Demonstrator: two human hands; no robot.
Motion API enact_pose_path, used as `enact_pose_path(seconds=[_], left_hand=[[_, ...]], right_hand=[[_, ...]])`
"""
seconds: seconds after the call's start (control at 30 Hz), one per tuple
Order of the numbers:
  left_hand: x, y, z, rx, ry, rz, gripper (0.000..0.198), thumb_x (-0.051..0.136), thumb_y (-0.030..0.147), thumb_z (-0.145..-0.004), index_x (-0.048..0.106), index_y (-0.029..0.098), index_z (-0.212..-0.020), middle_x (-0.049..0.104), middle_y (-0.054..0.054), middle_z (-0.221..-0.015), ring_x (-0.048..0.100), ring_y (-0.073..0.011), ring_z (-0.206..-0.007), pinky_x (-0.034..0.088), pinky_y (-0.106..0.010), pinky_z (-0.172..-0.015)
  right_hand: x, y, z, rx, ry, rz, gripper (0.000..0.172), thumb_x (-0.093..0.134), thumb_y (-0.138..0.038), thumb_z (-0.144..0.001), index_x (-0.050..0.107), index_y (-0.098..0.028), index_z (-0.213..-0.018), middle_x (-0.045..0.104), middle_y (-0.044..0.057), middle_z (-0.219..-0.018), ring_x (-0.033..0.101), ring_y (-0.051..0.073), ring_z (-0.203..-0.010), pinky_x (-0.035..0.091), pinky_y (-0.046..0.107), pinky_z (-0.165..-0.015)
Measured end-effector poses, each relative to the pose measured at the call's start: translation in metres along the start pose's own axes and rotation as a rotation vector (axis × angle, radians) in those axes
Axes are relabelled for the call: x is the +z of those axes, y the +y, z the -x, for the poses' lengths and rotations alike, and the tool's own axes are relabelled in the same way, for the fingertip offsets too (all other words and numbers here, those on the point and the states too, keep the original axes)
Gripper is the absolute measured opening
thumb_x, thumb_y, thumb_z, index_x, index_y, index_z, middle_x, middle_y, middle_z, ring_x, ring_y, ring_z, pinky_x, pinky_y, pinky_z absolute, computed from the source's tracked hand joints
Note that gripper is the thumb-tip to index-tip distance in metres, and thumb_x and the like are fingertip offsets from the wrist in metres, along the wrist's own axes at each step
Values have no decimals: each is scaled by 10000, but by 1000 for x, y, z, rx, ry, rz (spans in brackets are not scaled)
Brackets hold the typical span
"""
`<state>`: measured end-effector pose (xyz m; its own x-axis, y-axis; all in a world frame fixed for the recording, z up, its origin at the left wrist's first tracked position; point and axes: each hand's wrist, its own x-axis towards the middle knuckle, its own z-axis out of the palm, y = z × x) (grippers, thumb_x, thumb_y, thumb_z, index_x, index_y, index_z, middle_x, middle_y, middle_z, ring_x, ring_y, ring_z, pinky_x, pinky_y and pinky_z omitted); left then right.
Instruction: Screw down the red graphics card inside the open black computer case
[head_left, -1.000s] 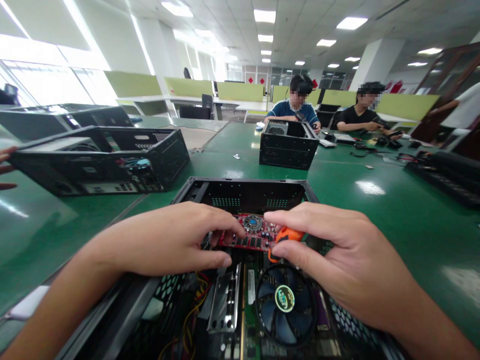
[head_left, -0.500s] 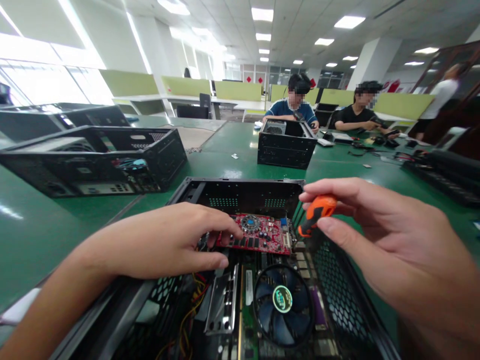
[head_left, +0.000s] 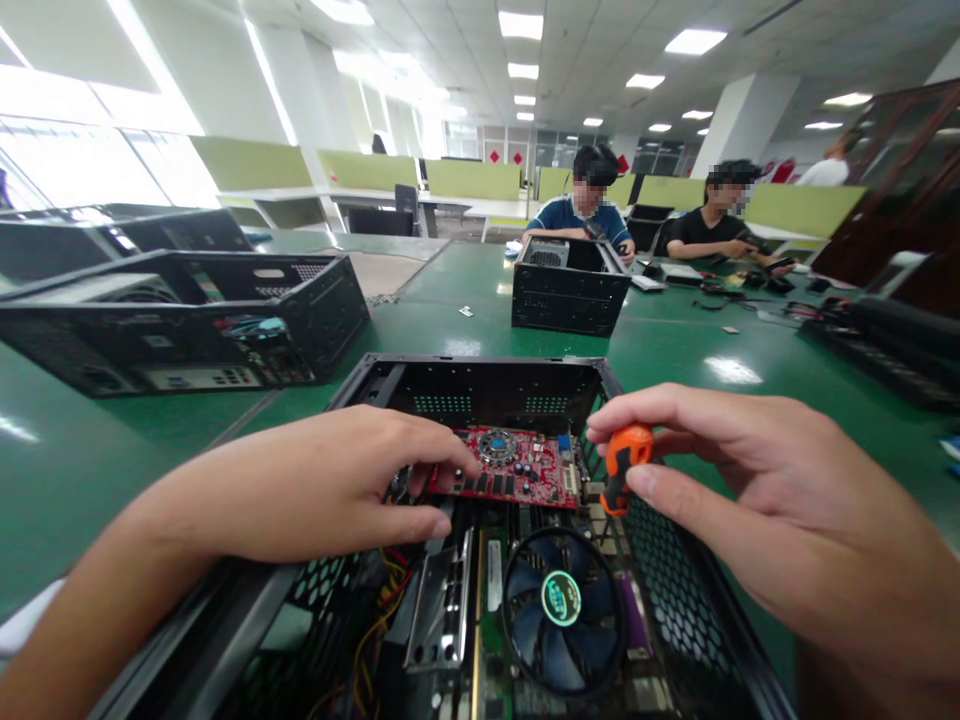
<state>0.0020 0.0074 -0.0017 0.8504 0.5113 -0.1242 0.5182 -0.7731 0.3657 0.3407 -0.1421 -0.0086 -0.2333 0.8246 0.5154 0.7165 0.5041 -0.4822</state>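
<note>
Okay, green table (head_left: 675, 350), open black PC case (head_left: 517, 385) on it. Left hand (head_left: 375, 470) over the case — fingers loosely curled at the red card's (head_left: 517, 470) left end, can't tell if touching. Card lies toward the case's far end; fan (head_left: 562, 610) sits nearer. Right hand's (head_left: 757, 500) thumb and fingertips pinch an orange-black tool handle (head_left: 628, 460) — slightly tilted, just beyond the card's right end.

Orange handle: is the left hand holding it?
No, the right hand holds the orange handle, while the left hand is by the red card.
</note>
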Motion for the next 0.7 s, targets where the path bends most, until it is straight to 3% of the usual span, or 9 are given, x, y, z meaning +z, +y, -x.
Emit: enact_pose_path(seconds=[0.13, 0.33, 0.47, 0.6, 0.7], left_hand=[[0, 2, 1, -4, -2, -7, 364, 863, 490, -1072, 965, 359, -1397, 1015, -34, -1272, 949, -327, -1124, 680, -370, -951], [-1, 3, 3, -6, 3, -3, 355, 866, 487, -1063, 976, 355, -1374, 1017, -35, -1253, 950, -332, -1132, 672, -371, -916], [0, 3, 2, -19, -2, -6, 370, 865, 497, -1054, 973, 361, -1380, 1015, -33, -1251, 946, -333, -1127, 668, -373, -921], [0, 3, 2, -20, -3, -9, 379, 852, 508, -1055, 976, 352, -1377, 1016, -45, -1237, 945, -336, -1109, 677, -378, -925], [0, 3, 3, -24, 5, -19, 376, 864, 519, -1051, 979, 348, -1366, 1016, -43, -1211, 946, -337, -1089, 677, -381, -918]], right_hand=[[3, -2, 3, 40, 23, -27, 326, 677, -198, -1141, 947, -332, -1265, 1038, -80, -1173, 1000, 138, -970, 715, 138, -672], [15, -4, 2, 56, 62, -34, 294, 672, -223, -1165, 936, -337, -1227, 1021, -86, -1137, 975, 129, -946, 734, 192, -804], [20, -2, 2, 56, 26, -44, 315, 664, -194, -1149, 931, -329, -1247, 1022, -56, -1152, 986, 168, -965, 740, 246, -771], [16, 1, 3, 26, 31, -6, 298, 682, -199, -1157, 938, -325, -1241, 1030, -36, -1171, 981, 189, -976, 767, 298, -923], [8, 4, 1, -24, 9, 48, 187, 791, -212, -1129, 941, -317, -1163, 1017, -20, -1094, 953, 206, -903, 753, 291, -852]])
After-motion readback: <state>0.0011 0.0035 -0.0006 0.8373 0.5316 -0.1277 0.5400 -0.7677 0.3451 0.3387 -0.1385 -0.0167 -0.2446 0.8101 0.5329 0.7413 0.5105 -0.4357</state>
